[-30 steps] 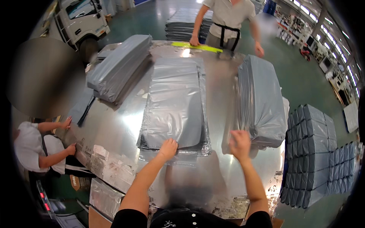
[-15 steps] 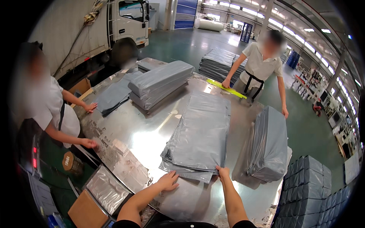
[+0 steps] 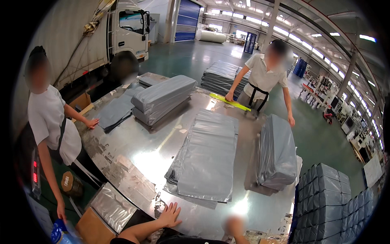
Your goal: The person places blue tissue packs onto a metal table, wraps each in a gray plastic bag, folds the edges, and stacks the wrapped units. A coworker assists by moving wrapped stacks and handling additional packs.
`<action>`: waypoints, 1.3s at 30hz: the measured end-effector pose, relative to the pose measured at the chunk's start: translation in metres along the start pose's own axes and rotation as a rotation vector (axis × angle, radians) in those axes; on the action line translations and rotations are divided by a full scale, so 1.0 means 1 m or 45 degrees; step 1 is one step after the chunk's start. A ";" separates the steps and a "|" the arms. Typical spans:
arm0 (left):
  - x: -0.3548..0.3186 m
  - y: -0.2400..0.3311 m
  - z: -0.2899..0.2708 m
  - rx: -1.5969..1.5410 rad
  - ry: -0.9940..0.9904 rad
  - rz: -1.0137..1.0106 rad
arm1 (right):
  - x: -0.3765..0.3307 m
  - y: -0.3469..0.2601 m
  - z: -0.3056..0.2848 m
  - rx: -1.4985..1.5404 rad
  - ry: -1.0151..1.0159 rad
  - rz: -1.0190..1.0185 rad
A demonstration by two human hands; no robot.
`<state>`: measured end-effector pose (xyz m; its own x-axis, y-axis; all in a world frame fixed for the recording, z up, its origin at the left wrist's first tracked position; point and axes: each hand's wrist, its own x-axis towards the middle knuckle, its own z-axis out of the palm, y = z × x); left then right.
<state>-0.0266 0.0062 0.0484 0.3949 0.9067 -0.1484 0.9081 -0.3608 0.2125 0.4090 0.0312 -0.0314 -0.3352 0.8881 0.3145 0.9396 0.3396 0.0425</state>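
Observation:
A flat stack of grey plastic bags [image 3: 208,158] lies in the middle of the shiny metal table [image 3: 138,158]. My left hand [image 3: 170,215] rests open, fingers spread, on the table just before the stack's near edge. My right hand [image 3: 235,225] shows as a blur near the table's front edge, a little right of the stack; whether it holds anything is unclear. A taller pile of folded grey bags [image 3: 277,152] stands to the right.
Another grey pile [image 3: 162,99] sits at the far left of the table. One person [image 3: 50,130] leans on the left edge, another [image 3: 264,79] stands at the far end by a yellow strip [image 3: 230,102]. Wrapped bundles [image 3: 325,203] stand at right, a truck [image 3: 118,32] behind.
My view has swung up and left. Both hands have come off the near edge of the flat stack and drawn back toward me.

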 end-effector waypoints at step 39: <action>-0.012 -0.065 -0.021 -0.114 0.503 -0.484 | 0.376 -0.020 -0.200 1.793 0.867 0.689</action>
<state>-0.0931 0.0234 0.0568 -0.0562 0.9887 0.1393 0.9544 0.0122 0.2983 0.2780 0.2967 0.2753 0.4353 0.8281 0.3532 0.0063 0.3896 -0.9210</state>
